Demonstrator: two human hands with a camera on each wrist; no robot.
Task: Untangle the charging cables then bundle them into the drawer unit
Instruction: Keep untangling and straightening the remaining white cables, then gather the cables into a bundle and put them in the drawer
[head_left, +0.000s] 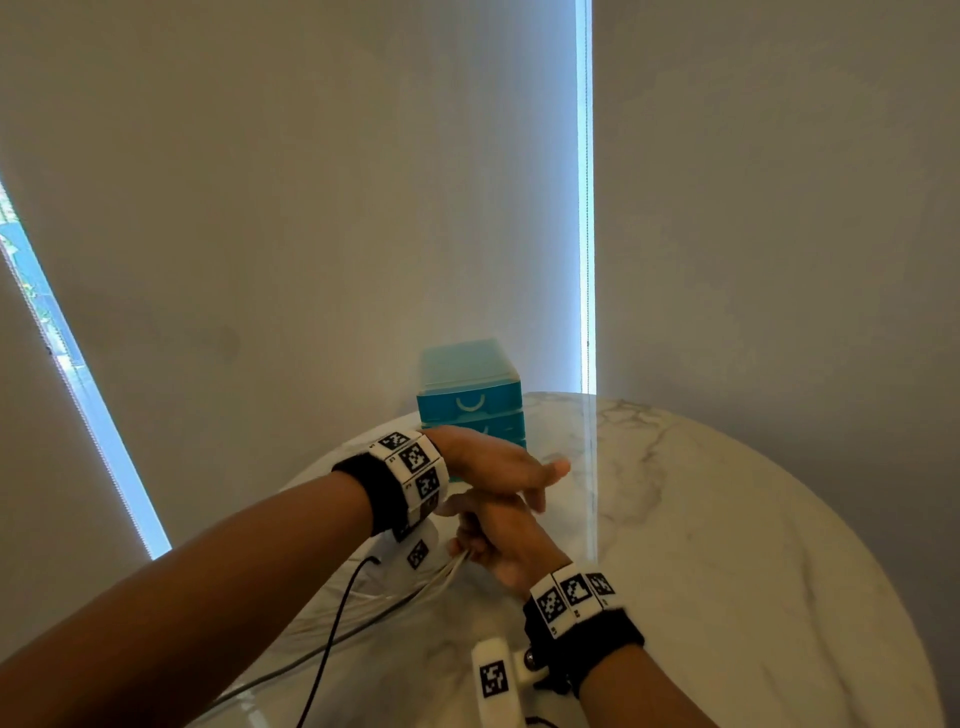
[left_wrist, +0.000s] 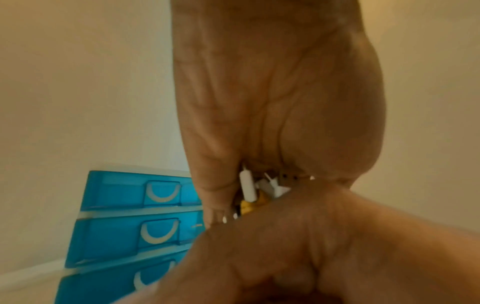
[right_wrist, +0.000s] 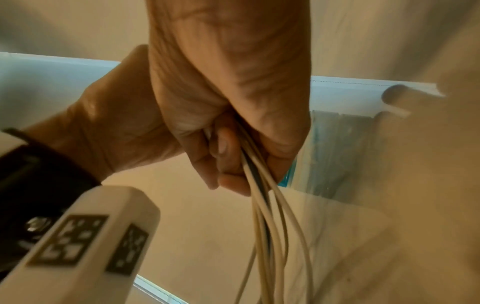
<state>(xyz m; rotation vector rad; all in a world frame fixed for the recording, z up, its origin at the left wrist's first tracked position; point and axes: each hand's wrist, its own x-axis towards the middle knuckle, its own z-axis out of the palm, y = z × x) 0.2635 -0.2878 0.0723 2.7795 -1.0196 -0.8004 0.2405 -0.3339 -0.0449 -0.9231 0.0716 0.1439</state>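
Note:
My right hand (head_left: 498, 540) grips a bundle of white charging cables (head_left: 415, 597) in a fist above the table. In the right wrist view the cables (right_wrist: 267, 216) hang down out of the fist (right_wrist: 233, 123), with one dark strand among them. My left hand (head_left: 493, 462) lies across the top of the right fist with thumb and fingers stretched out. The left wrist view shows white plug ends (left_wrist: 248, 185) and a yellow piece poking out between the left palm (left_wrist: 272, 92) and the right hand (left_wrist: 298, 246). The blue drawer unit (head_left: 467, 400) stands just behind both hands, all drawers (left_wrist: 116, 236) shut.
The round white marble table (head_left: 727, 519) carries the drawer unit at its far edge, close to the grey blinds (head_left: 311, 208). The loose cable lengths trail toward the table's near left edge. A thin black lead (head_left: 337, 613) runs down from under my left wrist.

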